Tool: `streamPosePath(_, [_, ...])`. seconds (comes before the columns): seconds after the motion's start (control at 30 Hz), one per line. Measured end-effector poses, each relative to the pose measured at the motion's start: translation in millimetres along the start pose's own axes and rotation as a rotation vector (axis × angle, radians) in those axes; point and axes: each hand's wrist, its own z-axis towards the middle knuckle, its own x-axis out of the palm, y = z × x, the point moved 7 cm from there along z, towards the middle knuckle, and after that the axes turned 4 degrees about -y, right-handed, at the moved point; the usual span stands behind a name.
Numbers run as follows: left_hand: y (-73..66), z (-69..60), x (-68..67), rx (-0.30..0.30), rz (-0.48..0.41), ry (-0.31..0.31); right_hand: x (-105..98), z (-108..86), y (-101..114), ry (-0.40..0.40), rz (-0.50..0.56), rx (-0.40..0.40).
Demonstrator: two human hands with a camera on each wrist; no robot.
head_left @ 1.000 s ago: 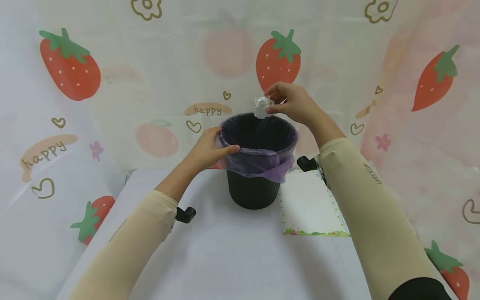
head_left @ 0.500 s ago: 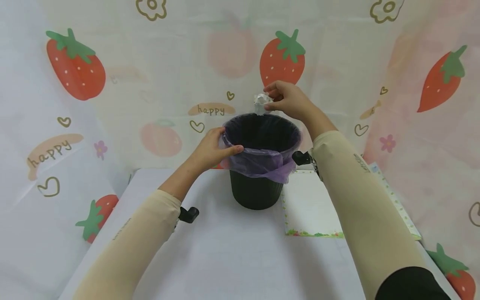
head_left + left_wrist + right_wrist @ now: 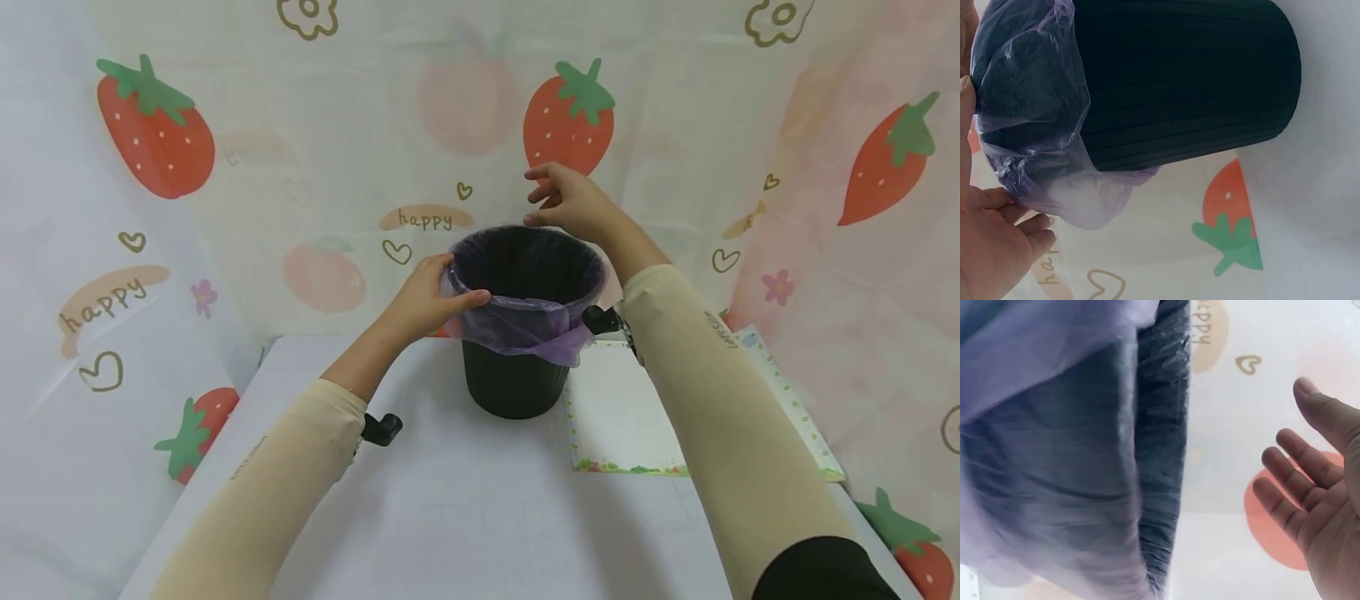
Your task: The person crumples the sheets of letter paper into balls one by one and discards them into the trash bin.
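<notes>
A dark trash can (image 3: 516,385) stands on the white table, lined with a thin purple plastic bag (image 3: 517,327) folded over its rim. My left hand (image 3: 422,302) grips the can's left side at the rim, thumb across the front of the bag and fingers around the side; the left wrist view shows these fingers (image 3: 1034,236) against the plastic. Above the far right part of the can's mouth is my right hand (image 3: 573,204), fingers spread and holding nothing. In the right wrist view its palm (image 3: 1335,531) is bare. The can's bottom inside is too dark to make out.
A white sheet with a leafy printed border (image 3: 626,408) lies right of the can, partly under my right forearm. Another bordered sheet (image 3: 791,408) lies further right. A strawberry-patterned cloth (image 3: 337,125) hangs behind the table.
The crumpled white paper that my right hand pinched above the can has been let go and is out of sight. The right fingers have spread. My left hand stays on the rim.
</notes>
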Motion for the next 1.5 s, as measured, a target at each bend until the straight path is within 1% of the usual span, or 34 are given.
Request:
streamPosePath(0.13, [-1.3, 0.6, -0.8, -0.002, -0.007, -0.006, -3, -9.4, 2, -0.011, -0.037, -0.028])
streamPosePath(0.27, [-2.6, 0.2, -1.8, 0.0, -0.009, -0.01, -5, -22.5, -1, -0.031, -0.074, -0.038])
streamPosePath(0.53, [0.0, -1.2, 0.5, -0.009, -0.014, -0.002, -10, -57.2, -13, -0.105, -0.095, -0.07])
streamPosePath(0.7, [-0.3, -0.4, -0.1, -0.002, -0.018, -0.016, -14, -76.9, -16, -0.152, -0.105, -0.097])
streamPosePath(0.87, [-1.6, 0.5, -0.4, 0.007, -0.015, -0.025, -16, -90.6, -19, -0.18, -0.118, -0.123])
streamPosePath(1.0, [-1.6, -0.3, 2.5, 0.019, -0.035, -0.032, -15, -100.4, -23, -0.194, -0.131, -0.141])
streamPosePath(1.1, [-0.6, -0.6, 5.4, 0.035, -0.047, -0.048, -14, -107.4, -26, -0.207, -0.129, -0.157])
streamPosePath(1.17, [0.5, -1.4, 6.6, 0.041, -0.06, -0.064, -13, -112.4, -28, -0.216, -0.128, -0.168])
streamPosePath(1.27, [2.6, -4.3, 6.8, 0.027, -0.097, -0.098, -13, -120.0, -31, -0.228, -0.132, -0.188])
streamPosePath(1.37, [0.7, -9.7, 4.0, 0.032, -0.15, -0.16, -13, -127.6, -34, -0.241, -0.133, -0.22])
streamPosePath(1.4, [-1.5, -11.9, 2.6, 0.046, -0.166, -0.19, -13, -130.3, -35, -0.247, -0.133, -0.229])
streamPosePath(1.5, [-10.9, -19.3, -0.8, 0.119, -0.198, -0.284, -15, -138.4, -41, -0.267, -0.139, -0.245])
